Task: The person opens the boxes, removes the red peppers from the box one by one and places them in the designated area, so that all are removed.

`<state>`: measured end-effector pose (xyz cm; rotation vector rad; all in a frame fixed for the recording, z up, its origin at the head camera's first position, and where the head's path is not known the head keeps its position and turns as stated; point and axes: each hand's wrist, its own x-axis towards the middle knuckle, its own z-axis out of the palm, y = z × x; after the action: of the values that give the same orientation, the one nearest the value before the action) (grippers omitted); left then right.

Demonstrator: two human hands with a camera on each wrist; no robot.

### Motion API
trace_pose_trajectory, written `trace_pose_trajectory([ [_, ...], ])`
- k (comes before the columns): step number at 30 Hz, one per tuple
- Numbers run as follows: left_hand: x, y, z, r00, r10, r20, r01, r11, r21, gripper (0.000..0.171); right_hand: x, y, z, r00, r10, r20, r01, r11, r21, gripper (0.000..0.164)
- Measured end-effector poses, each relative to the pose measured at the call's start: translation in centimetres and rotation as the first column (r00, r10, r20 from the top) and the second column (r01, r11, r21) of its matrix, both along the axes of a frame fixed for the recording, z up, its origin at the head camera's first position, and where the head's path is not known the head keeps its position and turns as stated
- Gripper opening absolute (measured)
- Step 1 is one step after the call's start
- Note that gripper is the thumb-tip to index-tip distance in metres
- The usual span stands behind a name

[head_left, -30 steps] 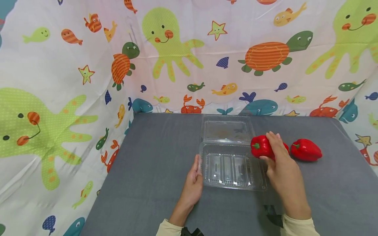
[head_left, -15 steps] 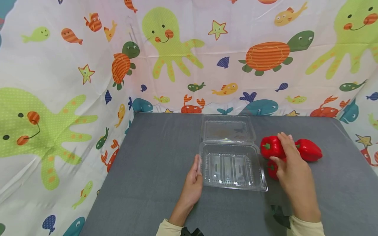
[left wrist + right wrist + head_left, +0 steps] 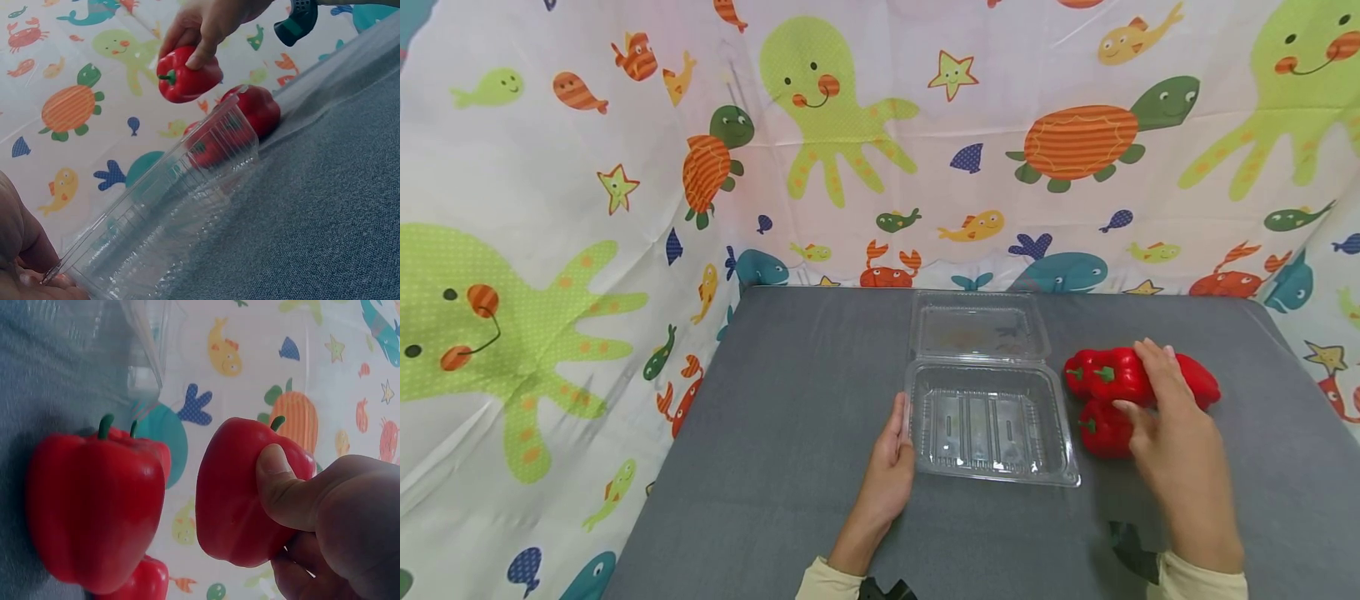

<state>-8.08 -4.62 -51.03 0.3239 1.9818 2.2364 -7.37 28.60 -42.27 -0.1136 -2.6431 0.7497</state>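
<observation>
A red bell pepper [image 3: 1124, 380] with a green stem is held in my right hand [image 3: 1183, 458], thumb on one side and fingers on the other. In the right wrist view this pepper [image 3: 231, 494] is up off the table, beside the others. Three more red peppers rest on the table: a near one [image 3: 1105, 432], one at the back left [image 3: 1077, 372] and one to the right [image 3: 1201, 382], partly behind my hand. My left hand [image 3: 883, 483] pinches the left rim of a clear plastic container [image 3: 1067, 479], whose ribbed base holds nothing.
The container's hinged lid [image 3: 977, 325] lies folded back flat toward the rear wall. A grey cloth [image 3: 775, 433] covers the table. Printed sea-animal curtains [image 3: 887, 192] stand along the back and sides.
My right hand has moved right with its pepper, from over the container's right edge to above the other peppers. The left hand and the container have stayed almost still.
</observation>
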Motion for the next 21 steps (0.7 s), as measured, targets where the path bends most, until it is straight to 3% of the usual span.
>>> trace_pose_trajectory([
  [21, 0.0, 0.0, -0.1, 1.000, -0.002, 0.007, 0.002, 1.000, 0.013, 0.067, 1.2, 4.5, -0.9, 0.984, -0.133, 0.121, 0.132, 0.991, 0.013, 0.093],
])
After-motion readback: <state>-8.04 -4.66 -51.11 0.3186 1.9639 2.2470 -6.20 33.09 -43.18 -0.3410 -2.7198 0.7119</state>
